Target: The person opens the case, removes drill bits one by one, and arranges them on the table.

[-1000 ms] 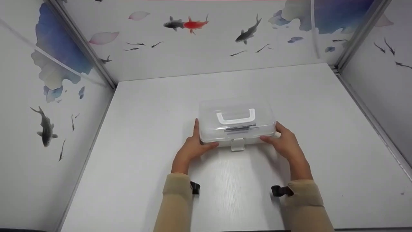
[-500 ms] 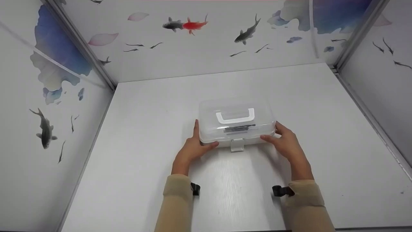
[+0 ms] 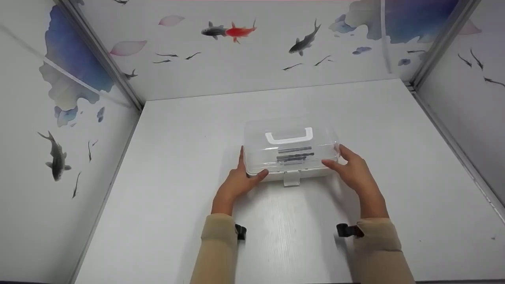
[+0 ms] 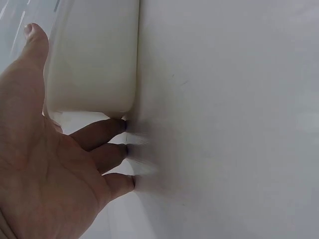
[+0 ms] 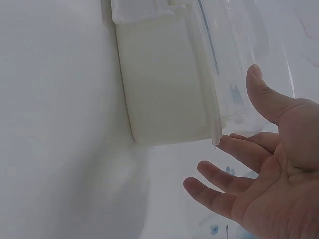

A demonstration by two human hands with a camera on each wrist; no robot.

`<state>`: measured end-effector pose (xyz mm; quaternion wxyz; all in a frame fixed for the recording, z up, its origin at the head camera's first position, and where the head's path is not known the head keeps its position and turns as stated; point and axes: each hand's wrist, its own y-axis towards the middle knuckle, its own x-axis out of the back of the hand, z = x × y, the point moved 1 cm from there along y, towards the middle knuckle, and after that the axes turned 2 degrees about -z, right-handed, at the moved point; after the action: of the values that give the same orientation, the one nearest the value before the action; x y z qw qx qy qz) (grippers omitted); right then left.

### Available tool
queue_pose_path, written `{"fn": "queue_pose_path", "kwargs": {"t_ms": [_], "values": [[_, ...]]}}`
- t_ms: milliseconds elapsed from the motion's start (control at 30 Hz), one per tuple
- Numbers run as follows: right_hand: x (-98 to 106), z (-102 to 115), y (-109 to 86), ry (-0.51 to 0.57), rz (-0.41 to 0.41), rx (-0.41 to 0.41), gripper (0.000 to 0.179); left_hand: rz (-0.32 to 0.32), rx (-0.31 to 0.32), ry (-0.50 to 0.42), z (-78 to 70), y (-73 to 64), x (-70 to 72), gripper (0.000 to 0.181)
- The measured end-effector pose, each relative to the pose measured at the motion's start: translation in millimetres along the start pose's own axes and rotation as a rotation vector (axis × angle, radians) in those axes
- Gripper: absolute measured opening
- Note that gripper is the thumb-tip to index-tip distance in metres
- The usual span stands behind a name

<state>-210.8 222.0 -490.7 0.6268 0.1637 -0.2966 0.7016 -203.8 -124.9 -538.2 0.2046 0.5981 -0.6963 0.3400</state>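
A plastic storage box (image 3: 272,177) with an off-white base stands mid-table. Its clear lid (image 3: 256,138) carries a white handle (image 3: 294,139), and a front latch (image 3: 292,178) hangs down. Through the lid show dark, thin rods (image 3: 295,154). My left hand (image 3: 238,179) holds the front left corner, thumb along the front rim, index finger up the side. In the left wrist view its other fingertips (image 4: 124,149) are right at the tabletop. My right hand (image 3: 349,167) holds the lid's front right corner, thumb in front and fingers at the side; its lower fingers (image 5: 209,191) are spread off the box.
The white tabletop (image 3: 177,157) extends around the box. White panels painted with fish enclose it: a left wall (image 3: 23,157), a back wall (image 3: 244,59) and a right wall (image 3: 473,118). Black wrist mounts (image 3: 347,230) stick out from the sleeves.
My right hand has shifted slightly up and right at the lid corner. The handle sits higher in the head view and more rods show through the lid. My left hand has hardly moved.
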Motion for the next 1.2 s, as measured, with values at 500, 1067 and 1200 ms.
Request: {"fn": "queue_pose_path", "kwargs": {"t_ms": [500,1067,1200], "values": [[17,19,13.3,-0.102,0.033,-0.016,0.104,-0.046,0.023,0.086,-6.7,0.6,3.6,0.129],[32,24,16.7,-0.199,0.042,0.037,0.097,-0.014,0.075,0.027,-12.4,8.0,5.8,0.137],[43,32,18.1,-0.260,0.063,0.053,0.096,0.009,0.064,0.007,-15.1,7.8,6.4,0.136]]}}
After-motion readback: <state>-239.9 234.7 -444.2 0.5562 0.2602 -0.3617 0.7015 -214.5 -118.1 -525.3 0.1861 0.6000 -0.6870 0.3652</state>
